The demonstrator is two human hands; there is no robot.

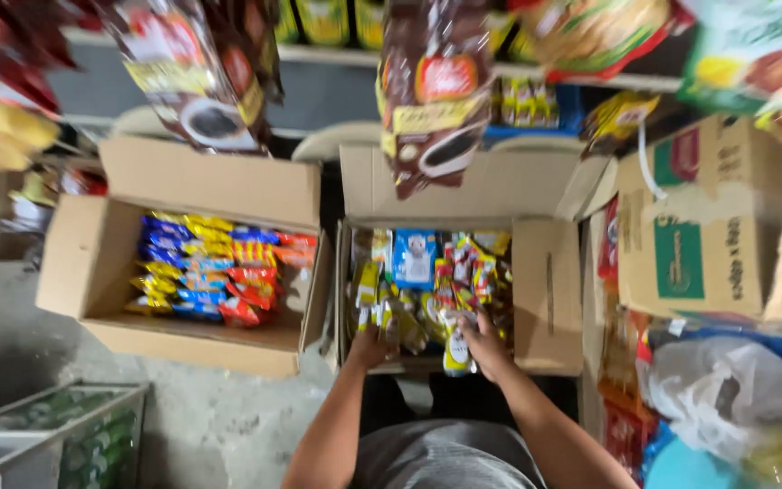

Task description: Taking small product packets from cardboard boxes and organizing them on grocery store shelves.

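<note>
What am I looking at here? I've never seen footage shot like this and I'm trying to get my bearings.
There is no machine here. A person wears a camera on the head, so this single picture looks down along their own two bare arms.

Both hands reach into the middle cardboard box, open at the top and full of small yellow, red and blue snack packets. The left hand rests at the box's near edge among the packets. The right hand has its fingers around a yellow packet; the picture is blurry, so the exact grip is hard to judge.

To the left, a second open box holds blue, yellow and red packets in rows. On the right stands a closed carton, with a white plastic bag below it. Strips of brown sachets hang overhead. The floor is bare concrete.
</note>
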